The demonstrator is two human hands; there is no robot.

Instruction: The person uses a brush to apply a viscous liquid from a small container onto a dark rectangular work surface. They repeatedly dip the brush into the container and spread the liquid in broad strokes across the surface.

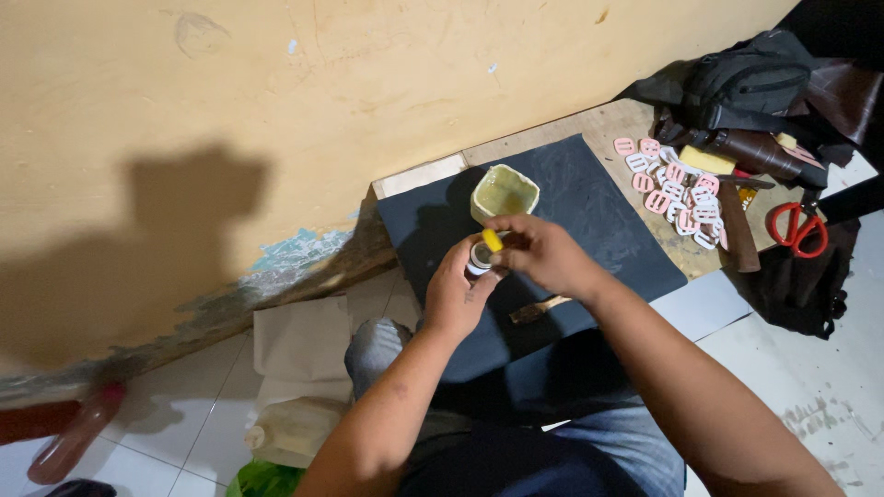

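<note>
Small round bottle point(479, 259) with a white label sits in my left hand point(458, 293), just above the dark flat mat point(589, 198) on the low wooden board point(615, 124). My left fingers are curled shut around the bottle, so only its top part shows. My right hand point(545, 253) is up against the bottle's top, and its fingers are pinched on a little yellow cap point(493, 240). I cannot tell if the cap is on the bottle or just off it. Both hands touch each other over the near side of the mat. Just behind my hands, a pale yellow-green plastic cup point(504, 192) with a bent rim stands on the mat. A small brown brush with a wooden handle point(540, 308) lies on the mat under my right wrist. Farther right on the board is a heap of pink and white flat plastic buckles point(680, 195). Near them lie red-handled scissors point(797, 227), a dark brown leather strip point(739, 241) and a black cloth bag point(750, 81). The yellow painted wall point(276, 110) rises behind the board. Down on the white floor tiles by my knee is a folded sheet of brown paper point(299, 350).
</note>
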